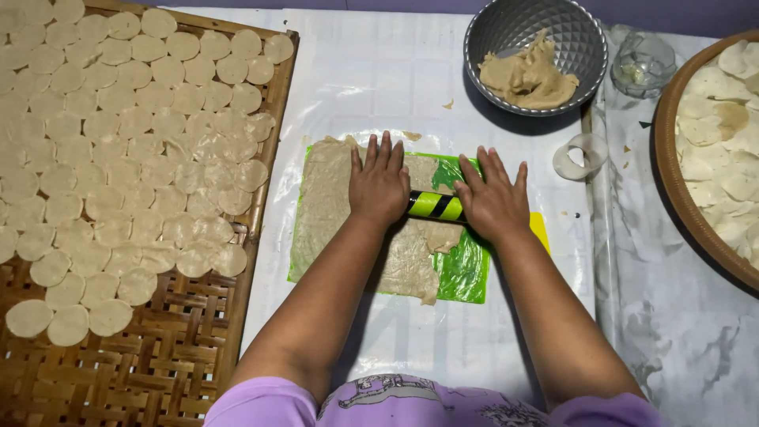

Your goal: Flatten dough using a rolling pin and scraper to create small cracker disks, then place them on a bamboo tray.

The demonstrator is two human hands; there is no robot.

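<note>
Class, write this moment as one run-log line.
left hand: flat on roller | right hand: flat on roller | roller: on dough sheet | bowl: dough inside

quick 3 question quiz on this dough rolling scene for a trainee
1. True or false: both hands, left hand and right hand, press flat on the striped roller.
2. Which holds the dough lump: A) metal bowl B) woven tray C) glass?
3. What lies under the rolled dough sheet?

Key: 1 true. 2 A. 3 a green plastic sheet.
</note>
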